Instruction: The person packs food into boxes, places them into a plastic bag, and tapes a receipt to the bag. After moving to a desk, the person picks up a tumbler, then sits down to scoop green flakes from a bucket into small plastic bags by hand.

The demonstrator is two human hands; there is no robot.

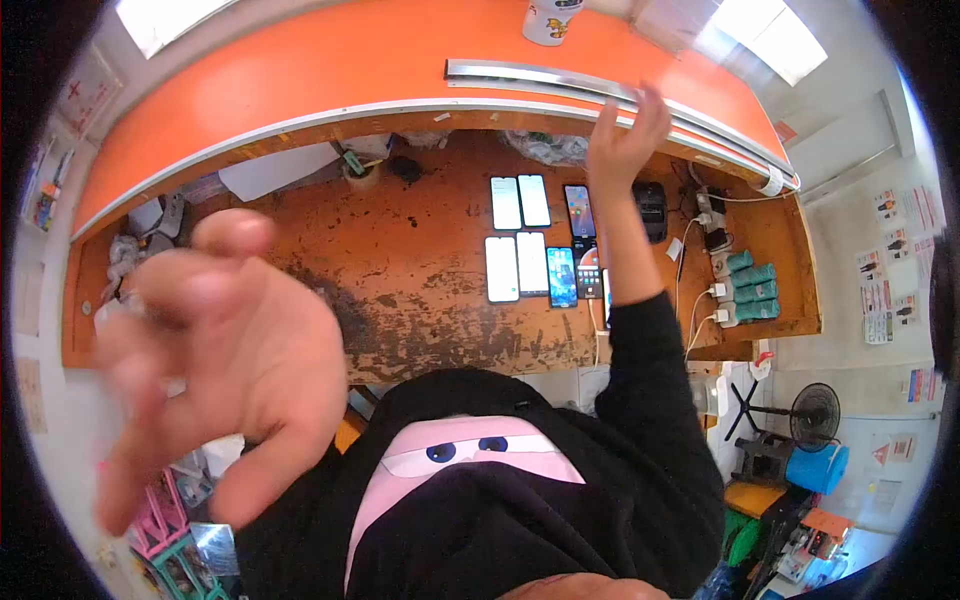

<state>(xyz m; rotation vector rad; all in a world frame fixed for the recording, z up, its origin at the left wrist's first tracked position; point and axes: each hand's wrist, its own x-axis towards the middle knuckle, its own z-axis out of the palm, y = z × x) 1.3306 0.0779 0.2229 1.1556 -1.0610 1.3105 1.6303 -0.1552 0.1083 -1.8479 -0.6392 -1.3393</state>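
My left hand (240, 350) is raised close to the camera, palm toward it. Its fingers are spread and partly bent, blurred at the tips, with nothing in them. My right hand (628, 140) reaches forward, open, fingers apart, and overlaps a long metal strip (540, 78) on the orange upper shelf (330, 65). Below it, several smartphones lie face up on the worn wooden table (400, 270). Among them are a phone with a white screen (502, 270), a phone with a blue screen (563, 277) and a phone with a colourful screen (579, 212).
A white cup (548, 22) stands on the upper shelf. Right of the phones sit a black device (651, 212), white chargers with cables (718, 290) and green rolls (755, 290). A clear plastic bag (548, 148) lies at the back. A black fan (815, 415) stands at the lower right.
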